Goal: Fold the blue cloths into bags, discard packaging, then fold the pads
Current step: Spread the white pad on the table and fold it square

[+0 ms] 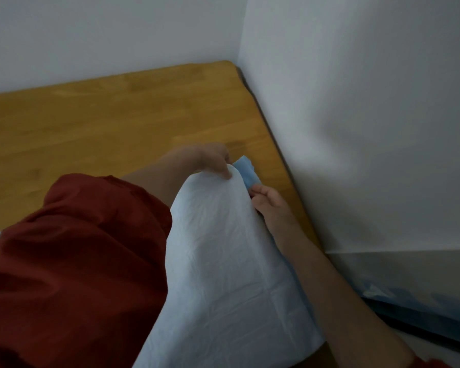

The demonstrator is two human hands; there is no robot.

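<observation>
A large white quilted pad (pixel 218 256) with a light blue backing lies raised over the wooden table's right side. My left hand (pixel 210 159) pinches the pad's far top edge, thumb on the white face. A blue corner of the backing (pixel 246 168) sticks out just beyond it. My right hand (pixel 271 205) grips the pad's right edge from underneath, fingers curled at the blue part. The pad's lower portion runs toward me and out of the frame bottom.
The wooden table (pixel 117 123) sits in a room corner, white walls (pixel 356 102) behind and to the right. My red sleeve (pixel 72 261) covers the lower left. A dark blue item (pixel 409 301) lies low at the right by the wall.
</observation>
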